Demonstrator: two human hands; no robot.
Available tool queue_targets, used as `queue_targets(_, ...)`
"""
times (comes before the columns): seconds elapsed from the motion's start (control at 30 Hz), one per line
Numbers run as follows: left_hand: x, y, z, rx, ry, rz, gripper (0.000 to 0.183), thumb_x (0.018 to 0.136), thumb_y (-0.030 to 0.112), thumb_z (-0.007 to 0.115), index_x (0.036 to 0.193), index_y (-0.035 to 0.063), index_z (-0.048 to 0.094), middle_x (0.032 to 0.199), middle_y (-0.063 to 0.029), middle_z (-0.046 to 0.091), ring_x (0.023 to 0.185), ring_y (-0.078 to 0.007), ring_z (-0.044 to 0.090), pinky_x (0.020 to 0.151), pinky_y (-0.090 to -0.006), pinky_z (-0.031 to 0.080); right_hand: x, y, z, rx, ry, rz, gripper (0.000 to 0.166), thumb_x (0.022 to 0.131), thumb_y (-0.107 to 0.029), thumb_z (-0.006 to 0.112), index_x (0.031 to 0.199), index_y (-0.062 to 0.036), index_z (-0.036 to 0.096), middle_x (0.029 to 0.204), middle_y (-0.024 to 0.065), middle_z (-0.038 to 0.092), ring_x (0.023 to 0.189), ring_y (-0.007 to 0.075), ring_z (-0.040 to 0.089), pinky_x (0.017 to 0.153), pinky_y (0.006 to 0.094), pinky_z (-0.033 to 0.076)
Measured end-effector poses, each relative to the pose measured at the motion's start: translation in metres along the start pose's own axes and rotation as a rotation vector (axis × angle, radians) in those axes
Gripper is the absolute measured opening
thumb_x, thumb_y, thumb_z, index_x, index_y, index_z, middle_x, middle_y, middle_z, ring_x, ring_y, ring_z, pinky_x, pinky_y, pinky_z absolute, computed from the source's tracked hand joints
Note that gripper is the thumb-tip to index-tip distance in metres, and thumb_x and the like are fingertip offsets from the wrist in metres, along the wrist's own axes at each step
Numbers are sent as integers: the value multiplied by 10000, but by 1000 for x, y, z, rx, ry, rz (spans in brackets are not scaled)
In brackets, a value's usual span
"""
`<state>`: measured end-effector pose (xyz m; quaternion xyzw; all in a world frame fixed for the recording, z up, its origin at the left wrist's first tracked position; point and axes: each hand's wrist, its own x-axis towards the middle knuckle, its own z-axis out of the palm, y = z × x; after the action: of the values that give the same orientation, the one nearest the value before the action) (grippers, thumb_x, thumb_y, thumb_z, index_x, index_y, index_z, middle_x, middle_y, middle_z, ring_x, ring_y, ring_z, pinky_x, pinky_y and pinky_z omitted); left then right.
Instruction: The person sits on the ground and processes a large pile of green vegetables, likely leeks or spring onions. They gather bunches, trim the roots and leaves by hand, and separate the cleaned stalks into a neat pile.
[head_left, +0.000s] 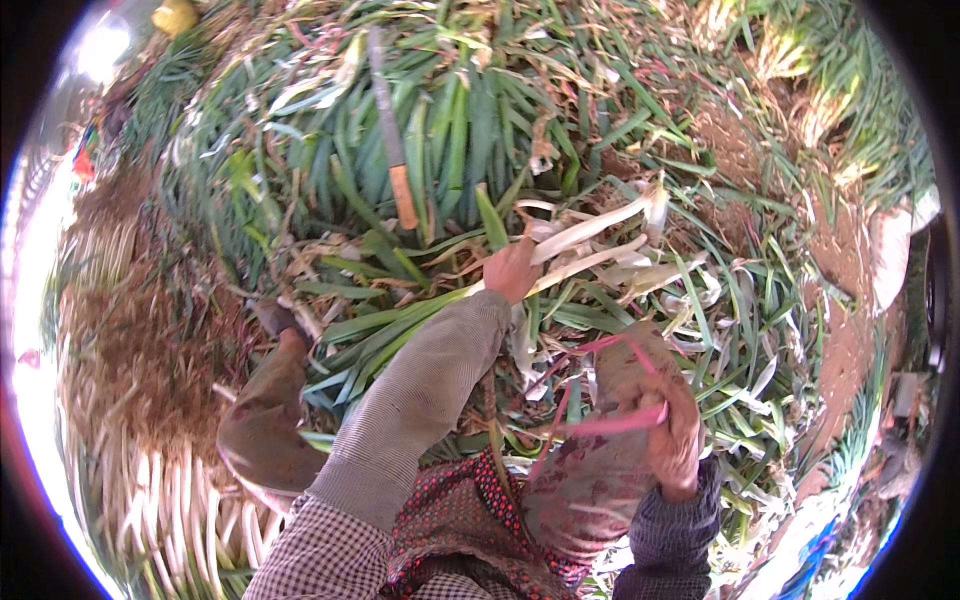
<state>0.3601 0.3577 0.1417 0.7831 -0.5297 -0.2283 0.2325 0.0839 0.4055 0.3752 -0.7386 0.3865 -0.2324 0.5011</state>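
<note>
My left hand (511, 271) is closed around green onion stalks (592, 229), whose white ends point to the upper right and whose green leaves trail to the lower left beneath my forearm. Over my knee, my right hand (671, 435) grips a pink ribbon tie (615, 424) that hangs in loose loops beside it. A knife with a wooden handle (403, 196) lies on a large heap of green leaves (450, 142) ahead of my left hand, touched by neither hand.
Rows of stalks with white ends and roots (180, 510) lie at the left. More onion bundles (840, 97) are at the upper right. Loose leaves and peelings (690, 285) cover much of the soil. A pale sack (892, 255) is at the right edge, and a yellow object (175, 16) at the top left.
</note>
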Motion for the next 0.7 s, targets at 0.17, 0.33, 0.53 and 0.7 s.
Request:
queue_targets(0.17,-16,-45,70,384,-48,-40,585,694,262,741,1188,75,489,1049,-201,579,1067,-402,524,895,-570,353,17,-7,-9,49,6,22,225,966,-216,509,960,-6,588,777,105,627,670,246,622,662,355,497)
queue_targets(0.33,-6,-54,75,448,-80,-50,597,650,121,668,1210,65,469,997,-235,574,987,-408,566,874,-557,400,31,-8,-8,-42,76,-57,473,969,-445,481,907,5,611,802,133,645,625,204,606,643,343,487)
queue_targets(0.53,29,-19,-33,363,-282,-26,632,668,134,681,1253,46,458,989,-241,625,952,-395,628,775,-504,505,20,-9,-14,-209,-14,-87,133,891,-124,542,923,-4,590,786,131,607,680,310,606,658,403,470)
queue_targets(0.7,62,76,-253,72,156,-18,643,622,141,738,1165,-35,444,996,-232,626,948,-345,637,808,-417,548,14,-13,7,-199,55,-200,117,884,-111,557,893,5,570,808,154,607,729,356,597,667,412,462)
